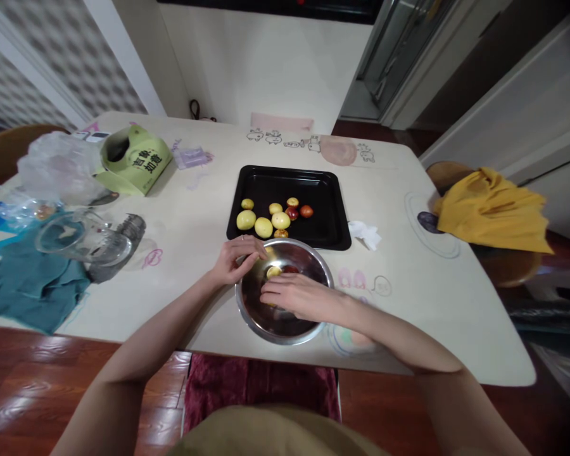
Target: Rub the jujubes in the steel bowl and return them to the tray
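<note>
A shiny metal bowl [285,335] stands near the table's front edge. My left hand [240,258] is closed on its left rim, fingers over the edge and thumb pointing inward. Inside the bowl, my right hand [297,297] reaches in from the right with its fingers bent down over a yellow fruit, which is mostly hidden beneath them. Another yellow fruit [273,272] and a dark red fruit [291,269] lie in the bowl beyond that hand. Just behind the bowl is a black baking tray [313,187] with several yellow-green fruits [246,220] and reddish fruits [306,211] on it.
A crumpled white tissue [365,234] lies right of the tray. At the left are a green tissue box [135,158], a clear glass pitcher [85,239], a teal cloth [33,278] and a plastic bag [59,166]. Yellow cloth [494,212] hangs over a chair at the right.
</note>
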Demonstrator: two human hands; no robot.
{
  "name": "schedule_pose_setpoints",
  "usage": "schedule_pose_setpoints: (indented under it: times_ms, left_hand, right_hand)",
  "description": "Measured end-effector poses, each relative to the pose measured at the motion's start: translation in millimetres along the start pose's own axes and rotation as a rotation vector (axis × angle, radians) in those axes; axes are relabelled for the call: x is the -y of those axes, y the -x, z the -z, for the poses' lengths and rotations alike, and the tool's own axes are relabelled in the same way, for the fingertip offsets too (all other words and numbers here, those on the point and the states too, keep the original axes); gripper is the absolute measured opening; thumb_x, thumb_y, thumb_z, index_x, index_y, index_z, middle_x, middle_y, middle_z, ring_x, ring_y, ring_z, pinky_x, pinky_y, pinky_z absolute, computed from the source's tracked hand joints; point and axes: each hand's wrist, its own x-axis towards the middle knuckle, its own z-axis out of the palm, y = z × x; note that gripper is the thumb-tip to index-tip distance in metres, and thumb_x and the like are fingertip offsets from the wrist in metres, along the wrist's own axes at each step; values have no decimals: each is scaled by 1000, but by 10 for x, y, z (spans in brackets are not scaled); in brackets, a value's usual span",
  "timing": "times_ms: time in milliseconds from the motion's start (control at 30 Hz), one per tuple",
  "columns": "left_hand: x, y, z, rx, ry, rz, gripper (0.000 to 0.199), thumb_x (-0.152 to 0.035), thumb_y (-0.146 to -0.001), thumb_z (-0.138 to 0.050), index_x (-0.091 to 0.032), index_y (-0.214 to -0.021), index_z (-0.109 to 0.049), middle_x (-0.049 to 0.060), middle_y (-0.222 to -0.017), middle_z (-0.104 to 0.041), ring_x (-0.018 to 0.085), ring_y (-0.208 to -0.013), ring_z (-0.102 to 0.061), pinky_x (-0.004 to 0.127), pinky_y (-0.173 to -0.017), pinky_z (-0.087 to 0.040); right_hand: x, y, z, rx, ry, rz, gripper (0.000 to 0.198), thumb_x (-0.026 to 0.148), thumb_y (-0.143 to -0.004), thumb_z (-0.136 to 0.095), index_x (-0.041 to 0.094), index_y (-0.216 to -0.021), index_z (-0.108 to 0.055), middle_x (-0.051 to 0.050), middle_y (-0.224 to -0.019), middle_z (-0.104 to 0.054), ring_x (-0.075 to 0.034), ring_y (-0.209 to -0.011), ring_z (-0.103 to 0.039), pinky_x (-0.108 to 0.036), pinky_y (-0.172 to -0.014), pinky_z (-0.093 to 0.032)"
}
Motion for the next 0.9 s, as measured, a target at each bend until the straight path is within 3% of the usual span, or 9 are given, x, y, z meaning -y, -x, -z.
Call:
schedule_pose_setpoints:
  times_ms: [133,267,400,533,667,900]
  left_hand:
    - [4,3,5,-1,5,3,30,-28,-107,-53,-16,-93,-77,10,-85,-79,23,-88,-75,40,-88,-61]
    - [6,1,6,14,1,-4,29,-25,-107,-52,-16,-95,-77,10,-87,-79,22,-88,-75,39,-90,-60]
    - [7,0,1,14,0,-9,28,-22,-106,-52,-15,-94,-76,10,-87,-79,21,-89,-75,38,-91,-60]
    - [14,3,-4,-1,5,-16,26,-21,-105,-53,-15,-94,-76,9,-86,-79,22,-90,-75,38,-92,-61]
    - [14,5,-4,3,0,-11,26,-21,-105,-54,-16,-94,-77,9,-86,-79,22,-90,-75,39,-91,-61]
    - [6,4,-1,10,-9,-13,27,-22,-106,-53,-16,-94,-76,9,-85,-79,22,-89,-75,39,-90,-62]
  right_hand:
    - [-53,17,17,-19,-66,10,26,5,-97,-65,18,-119,-69,-7,-124,-74,-22,-121,-68,-40,-108,-56]
    - [-263,62,111,-194,-206,17,20,24,-104,-64,19,-122,-70,-9,-126,-75,-23,-121,-68,-40,-106,-57]
    - [-629,163,206,-453,-180,-149,23,30,-108,-56,22,-124,-71,-11,-124,-74,-26,-118,-69,-45,-103,-59]
    - [-967,291,219,-589,-38,-370,28,25,-107,-52,21,-129,-70,-14,-131,-72,-31,-123,-67,-53,-108,-56]
    - [-1182,378,144,-601,6,-461,38,22,-106,-50,22,-141,-63,-15,-144,-65,-32,-135,-61,-56,-117,-51]
    - [-1385,414,-46,-495,-19,-501,59,20,-104,-49,25,-162,-44,-14,-166,-47,-33,-154,-44,-61,-125,-43]
